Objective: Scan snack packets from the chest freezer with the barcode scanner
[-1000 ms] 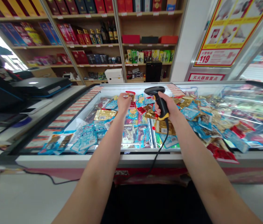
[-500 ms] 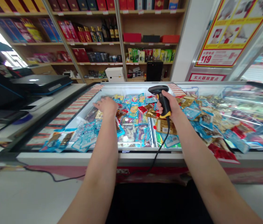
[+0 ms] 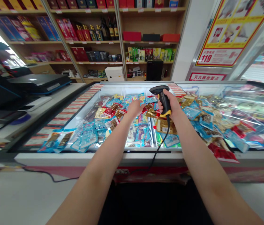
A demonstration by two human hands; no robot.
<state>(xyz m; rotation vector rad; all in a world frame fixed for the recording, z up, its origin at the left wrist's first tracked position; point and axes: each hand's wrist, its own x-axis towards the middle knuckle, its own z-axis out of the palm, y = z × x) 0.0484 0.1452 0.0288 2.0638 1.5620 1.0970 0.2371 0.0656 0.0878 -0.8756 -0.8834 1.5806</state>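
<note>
My right hand (image 3: 170, 101) is wrapped round the handle of a black and yellow barcode scanner (image 3: 160, 90), its head tilted up over the chest freezer. A black cable (image 3: 163, 141) hangs from the handle. My left hand (image 3: 135, 108) is left of the scanner, above the middle of the freezer, with its fingers pinched together at the edge of a small blue snack packet (image 3: 151, 100). The fingertips are partly hidden. Below and around both hands lie many loose packets in blue, red and gold, among them a gold packet (image 3: 163, 125) under the scanner.
The white freezer rim (image 3: 59, 158) runs across the front. Blue packets (image 3: 57, 140) lie on its left corner, a red packet (image 3: 223, 152) on its right front edge. A black scale-like device (image 3: 40, 82) stands on the left counter. Stocked shelves (image 3: 94, 43) rise behind.
My left hand has moved right, from the left side of the packets to near the scanner, and its spread fingers have closed. My right hand holds the scanner almost where it was.
</note>
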